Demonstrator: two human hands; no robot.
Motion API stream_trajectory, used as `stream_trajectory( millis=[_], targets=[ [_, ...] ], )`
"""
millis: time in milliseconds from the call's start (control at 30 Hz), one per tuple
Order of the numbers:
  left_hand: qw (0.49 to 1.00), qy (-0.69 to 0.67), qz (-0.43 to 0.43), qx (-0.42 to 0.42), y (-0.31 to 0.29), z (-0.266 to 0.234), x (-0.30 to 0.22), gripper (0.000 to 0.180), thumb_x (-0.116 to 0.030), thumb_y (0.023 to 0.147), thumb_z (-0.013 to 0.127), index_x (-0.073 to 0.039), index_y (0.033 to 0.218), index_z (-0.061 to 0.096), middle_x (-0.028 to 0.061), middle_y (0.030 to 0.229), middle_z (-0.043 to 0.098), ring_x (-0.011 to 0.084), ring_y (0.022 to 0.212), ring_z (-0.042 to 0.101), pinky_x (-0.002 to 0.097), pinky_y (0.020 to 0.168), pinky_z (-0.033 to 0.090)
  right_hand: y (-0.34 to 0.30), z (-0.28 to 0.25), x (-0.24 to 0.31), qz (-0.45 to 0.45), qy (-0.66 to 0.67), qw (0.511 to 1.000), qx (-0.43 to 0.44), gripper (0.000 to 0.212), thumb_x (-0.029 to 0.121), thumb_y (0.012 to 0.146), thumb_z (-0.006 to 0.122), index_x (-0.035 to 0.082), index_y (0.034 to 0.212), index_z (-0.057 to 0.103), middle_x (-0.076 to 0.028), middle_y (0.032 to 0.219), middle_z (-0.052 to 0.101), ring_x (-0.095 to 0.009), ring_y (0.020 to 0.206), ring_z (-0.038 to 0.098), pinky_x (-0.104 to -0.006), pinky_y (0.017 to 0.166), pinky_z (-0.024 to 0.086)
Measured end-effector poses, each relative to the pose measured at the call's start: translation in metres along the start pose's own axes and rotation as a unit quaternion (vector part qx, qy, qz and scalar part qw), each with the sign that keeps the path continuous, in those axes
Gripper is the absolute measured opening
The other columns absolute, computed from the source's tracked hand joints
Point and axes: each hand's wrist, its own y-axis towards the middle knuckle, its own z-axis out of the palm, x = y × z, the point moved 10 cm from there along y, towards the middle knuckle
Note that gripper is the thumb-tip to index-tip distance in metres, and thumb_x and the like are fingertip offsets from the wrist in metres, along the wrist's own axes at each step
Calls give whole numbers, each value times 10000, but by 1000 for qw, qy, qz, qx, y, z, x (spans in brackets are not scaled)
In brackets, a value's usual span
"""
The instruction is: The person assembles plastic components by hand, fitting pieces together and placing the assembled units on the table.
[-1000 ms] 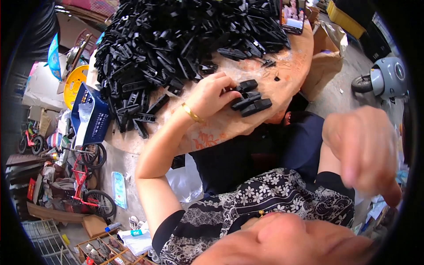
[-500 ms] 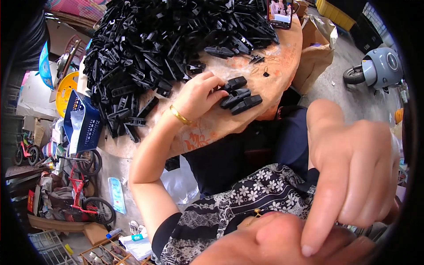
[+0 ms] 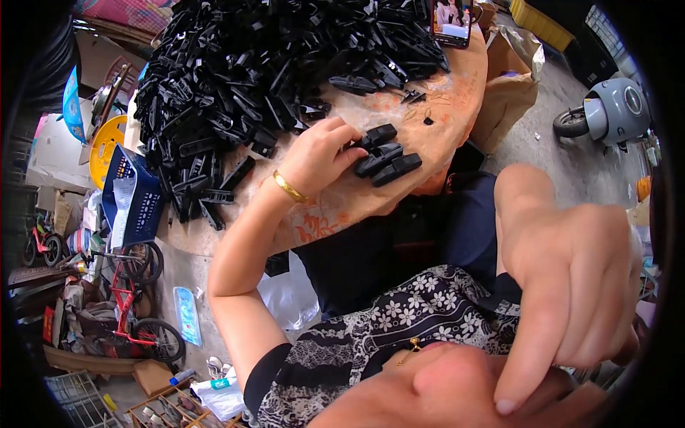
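Observation:
My left hand [image 3: 325, 157], with a gold bangle at its wrist, rests on the round table [image 3: 271, 232]. Its thumb and bent fingers close on the near left end of a black plastic clip [image 3: 378, 158], in a small group lying side by side. One clip [image 3: 381, 134] lies just above it and another clip [image 3: 397, 169] just below. A big heap of similar black plastic pieces [image 3: 235, 78] covers the far and left part of the table. My right hand [image 3: 571, 278] is raised close to the camera, forefinger stretched downward, the other fingers bent, nothing seen in it.
A phone [image 3: 452, 25] showing a video stands at the table's far right edge, beside a brown paper bag [image 3: 510, 78]. Left of the table are a blue basket [image 3: 135, 203] and a red bicycle [image 3: 125, 299]. A grey scooter [image 3: 617, 110] stands at the right.
My right hand has shifted slightly, its forefinger tip a little to the right. My left hand and the clips stay in place.

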Motion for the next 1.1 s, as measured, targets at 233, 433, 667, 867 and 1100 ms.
stream_trajectory(
  millis=[233,433,667,867,1100],
  targets=[
    [1000,-12,-15,20,-1,4,-4,169,-171,786,682,-36,861,613,119,841,579,316,815,568,387,714,474,-10,5,7,-8,11,1000,3,292,-41,870,485,-77,598,585,-229,675,591,-317,623,607,-507,732,601],
    [1000,-17,-5,23,-3,5,-5,172,-169,779,685,-35,859,612,119,843,580,317,806,567,383,708,472,-8,-3,-4,113,-45,989,-87,313,-14,890,481,-83,603,583,-213,681,597,-322,639,612,-501,768,594],
    [999,6,-31,2,-4,-15,4,195,-199,768,718,-45,871,656,98,814,613,276,795,593,363,700,487,-15,10,-5,88,-75,993,12,353,3,904,465,-64,573,569,-210,674,596,-328,650,620,-489,812,584],
    [912,310,-189,-193,-25,-90,42,420,-384,798,683,-25,1006,623,129,933,612,302,883,593,376,737,498,-14,1,12,10,-104,987,-118,363,11,906,463,-64,565,567,-213,669,593,-327,640,616,-498,816,581],
    [894,360,-237,-123,-27,-67,66,610,-456,767,688,-8,1149,530,147,976,623,309,896,589,369,763,507,-14,13,1,117,-80,989,-37,340,19,902,484,-66,584,569,-213,684,592,-321,645,614,-483,816,582]
  ],
)
